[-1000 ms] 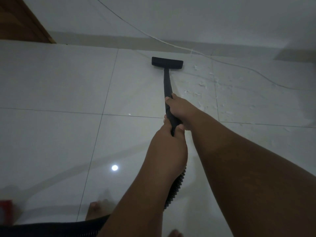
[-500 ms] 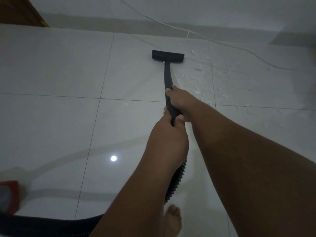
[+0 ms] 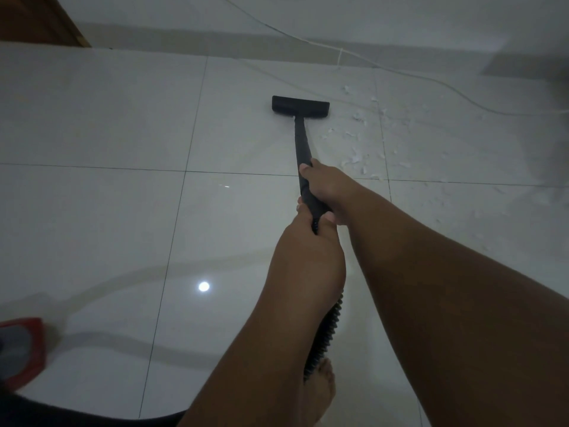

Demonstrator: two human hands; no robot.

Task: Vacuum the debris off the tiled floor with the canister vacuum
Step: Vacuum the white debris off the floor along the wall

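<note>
A black vacuum wand [image 3: 301,143] runs away from me to a flat black floor nozzle [image 3: 300,104] resting on the white tiled floor [image 3: 107,124]. My right hand [image 3: 328,188] grips the wand farther up. My left hand [image 3: 308,254] grips it just behind, where the ribbed black hose [image 3: 326,331] begins. White scraps of debris [image 3: 358,140] lie scattered on the tiles to the right of the nozzle and wand. A red and grey canister vacuum [image 3: 20,349] shows at the lower left edge.
A thin white cable [image 3: 397,70] runs along the floor near the far wall, just beyond the debris. A brown wooden door or frame [image 3: 40,20] stands at the top left. A bare foot [image 3: 320,392] is under the hose.
The nozzle has stayed left of the debris patch. The view has shifted, bringing the red canister and a bare foot further into view at the bottom.
</note>
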